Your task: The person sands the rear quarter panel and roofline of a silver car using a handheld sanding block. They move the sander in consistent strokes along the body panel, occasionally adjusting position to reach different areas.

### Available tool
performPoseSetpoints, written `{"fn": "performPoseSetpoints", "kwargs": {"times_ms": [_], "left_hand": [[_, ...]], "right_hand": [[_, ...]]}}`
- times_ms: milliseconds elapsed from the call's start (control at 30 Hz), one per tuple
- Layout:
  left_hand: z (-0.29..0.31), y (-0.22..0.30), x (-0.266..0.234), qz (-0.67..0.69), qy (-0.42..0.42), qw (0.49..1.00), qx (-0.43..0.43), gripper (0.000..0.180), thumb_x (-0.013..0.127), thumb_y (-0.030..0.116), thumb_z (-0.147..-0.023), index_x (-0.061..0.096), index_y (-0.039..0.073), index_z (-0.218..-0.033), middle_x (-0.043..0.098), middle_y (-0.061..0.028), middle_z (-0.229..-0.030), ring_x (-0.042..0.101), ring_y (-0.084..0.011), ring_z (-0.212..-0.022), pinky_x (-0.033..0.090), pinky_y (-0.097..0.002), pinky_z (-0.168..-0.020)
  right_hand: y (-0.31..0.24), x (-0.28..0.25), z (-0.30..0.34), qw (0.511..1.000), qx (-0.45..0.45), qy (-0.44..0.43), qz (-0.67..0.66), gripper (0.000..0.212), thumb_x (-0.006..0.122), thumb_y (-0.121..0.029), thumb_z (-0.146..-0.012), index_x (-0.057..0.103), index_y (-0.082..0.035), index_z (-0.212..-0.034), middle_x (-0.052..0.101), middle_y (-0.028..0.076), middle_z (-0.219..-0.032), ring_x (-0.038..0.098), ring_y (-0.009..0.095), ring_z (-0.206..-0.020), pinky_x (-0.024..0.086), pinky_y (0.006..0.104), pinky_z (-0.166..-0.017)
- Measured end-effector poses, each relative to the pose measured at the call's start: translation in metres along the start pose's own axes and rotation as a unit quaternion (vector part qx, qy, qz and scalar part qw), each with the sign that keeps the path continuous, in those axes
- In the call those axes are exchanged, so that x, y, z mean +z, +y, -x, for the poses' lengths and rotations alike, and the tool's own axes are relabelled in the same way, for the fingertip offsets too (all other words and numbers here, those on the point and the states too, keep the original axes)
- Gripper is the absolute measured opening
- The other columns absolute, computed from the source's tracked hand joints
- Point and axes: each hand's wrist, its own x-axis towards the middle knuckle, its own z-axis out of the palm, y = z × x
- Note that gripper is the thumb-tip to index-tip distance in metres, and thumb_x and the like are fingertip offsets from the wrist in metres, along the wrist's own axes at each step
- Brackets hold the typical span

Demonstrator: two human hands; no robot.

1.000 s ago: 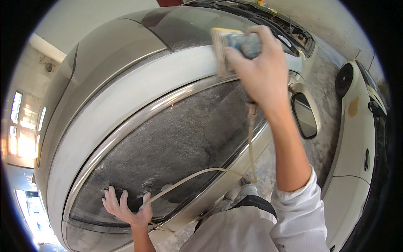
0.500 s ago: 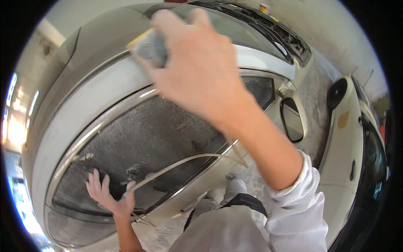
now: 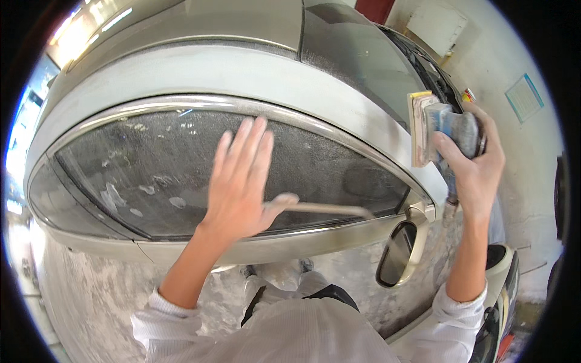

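Observation:
My right hand (image 3: pixel 481 163) grips an air sander (image 3: pixel 454 128) with a blue and grey body. It is raised at the right, by the front end of the car's pale roof rail (image 3: pixel 236 63), its flat yellow-edged pad turned left. A hose fitting (image 3: pixel 450 209) hangs below it. My left hand (image 3: pixel 239 181) is spread, fingers straight, over the dusty side window (image 3: pixel 160 163); whether it touches the glass I cannot tell. A beige hose (image 3: pixel 330 209) runs right from beside its thumb; behind the hand the hose is hidden.
A side mirror (image 3: pixel 399 254) juts out below the window's front corner. The windshield (image 3: pixel 357 51) lies beyond the roof rail. Another pale car (image 3: pixel 499 260) stands at the lower right. My feet are on a dusty floor (image 3: pixel 200 290), close to the car door.
The view has swung round. My right hand has brought the sander from over the roof rail to the right, its pad now sideways. My left hand has moved forward along the window.

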Motion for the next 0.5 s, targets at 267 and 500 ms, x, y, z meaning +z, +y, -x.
{"fn": "performPoseSetpoints", "kwargs": {"times_ms": [267,500], "left_hand": [[-0.059,0.060,0.064,0.032,-0.056,0.997,0.040,0.091,0.076,0.049,-0.097,0.046,-0.005,-0.165,0.038,-0.0213,-0.179,0.033,-0.0355,-0.167,0.021,-0.0590,-0.136],[0.019,0.013,0.034,-0.009,-0.130,0.991,0.004,0.085,0.081,0.044,-0.094,0.052,0.003,-0.163,0.042,-0.0188,-0.177,0.037,-0.0361,-0.165,0.024,-0.0583,-0.135]], "right_hand": [[0.006,0.018,-0.007,0.936,-0.323,-0.045,0.131,0.063,0.096,-0.005,-0.074,0.066,-0.001,-0.129,0.066,0.018,-0.117,0.068,0.036,-0.104,0.057,0.0404,-0.094],[0.014,0.053,0.005,0.895,-0.405,-0.072,0.169,0.070,0.099,-0.012,-0.072,0.063,-0.004,-0.132,0.065,0.019,-0.120,0.074,0.038,-0.089,0.063,0.0430,-0.069]]}}
